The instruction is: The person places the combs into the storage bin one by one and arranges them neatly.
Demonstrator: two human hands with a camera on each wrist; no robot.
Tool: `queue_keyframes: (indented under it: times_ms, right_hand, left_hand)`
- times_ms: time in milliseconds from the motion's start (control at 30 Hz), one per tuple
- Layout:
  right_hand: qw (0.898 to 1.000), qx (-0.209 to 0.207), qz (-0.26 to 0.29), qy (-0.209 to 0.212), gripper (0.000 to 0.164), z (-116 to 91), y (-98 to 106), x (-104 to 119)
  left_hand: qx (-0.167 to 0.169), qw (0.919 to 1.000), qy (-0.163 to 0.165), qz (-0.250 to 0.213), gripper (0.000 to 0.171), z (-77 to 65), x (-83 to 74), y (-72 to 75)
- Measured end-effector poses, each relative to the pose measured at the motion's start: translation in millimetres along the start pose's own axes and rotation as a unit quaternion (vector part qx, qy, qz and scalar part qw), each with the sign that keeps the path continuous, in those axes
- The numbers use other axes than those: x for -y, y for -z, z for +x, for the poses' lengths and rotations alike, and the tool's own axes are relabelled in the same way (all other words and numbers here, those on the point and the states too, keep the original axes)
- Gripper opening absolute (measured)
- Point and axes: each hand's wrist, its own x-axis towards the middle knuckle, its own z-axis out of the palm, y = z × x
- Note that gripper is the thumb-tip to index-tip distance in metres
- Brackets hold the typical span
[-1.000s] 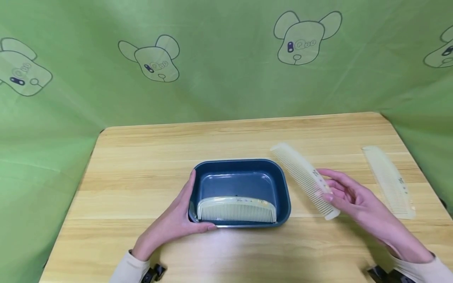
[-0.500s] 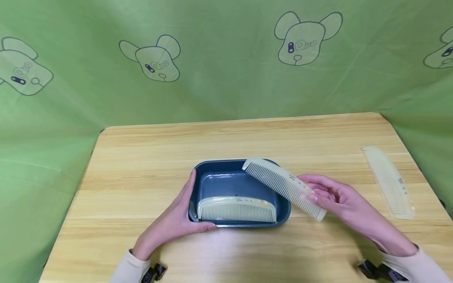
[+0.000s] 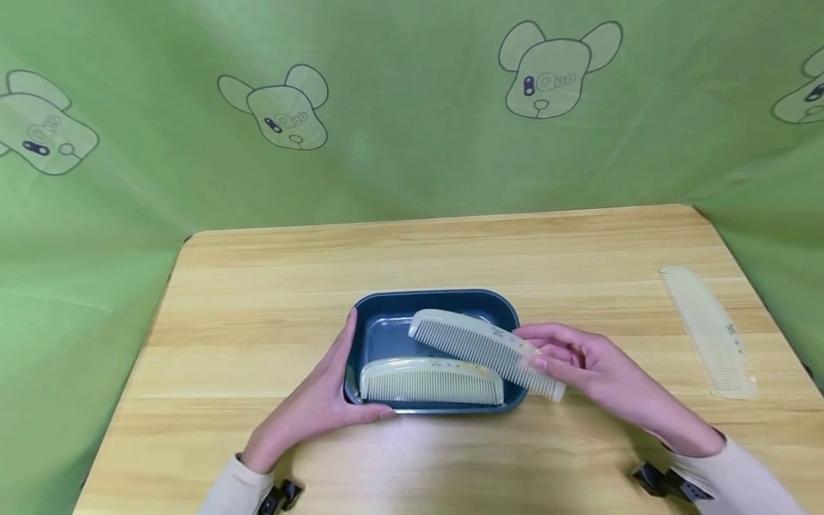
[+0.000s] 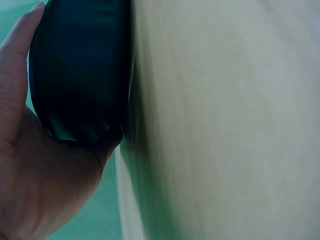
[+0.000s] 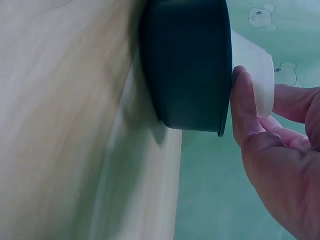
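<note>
A blue rectangular tray stands on the table. My left hand holds its left end, the thumb along the front side and the fingers at the left wall; the left wrist view shows the hand around the tray's end. Inside, along the front wall, lies a pale comb, teeth toward me. My right hand pinches a second pale comb near its right end. This comb slants over the tray, its right end beyond the rim. In the right wrist view the held comb is above the rim.
A third pale comb lies on the right of the wooden table, away from both hands. Behind the table's far edge hangs a green cloth with printed animal heads, which also runs down both sides.
My right hand has carried its comb leftward from the table beside the tray to above the tray, turning it closer to level. The left hand and the tray have stayed in place.
</note>
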Motion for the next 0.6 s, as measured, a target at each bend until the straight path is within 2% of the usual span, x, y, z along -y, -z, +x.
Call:
queue_keyframes:
  times_ms: [233, 600]
  right_hand:
    - [1.000, 0.025, 0.012, 0.007, 0.041, 7.1, -9.2, 4.4]
    - [0.999, 0.036, -0.029, -0.009, 0.036, 22.0, -24.9, 12.7]
  left_hand:
    - [0.002, 1.0000, -0.004, -0.001, 0.147, 1.0, -0.2, -1.2]
    - [0.002, 1.0000, -0.002, -0.001, 0.147, 0.4, -1.1, -0.7]
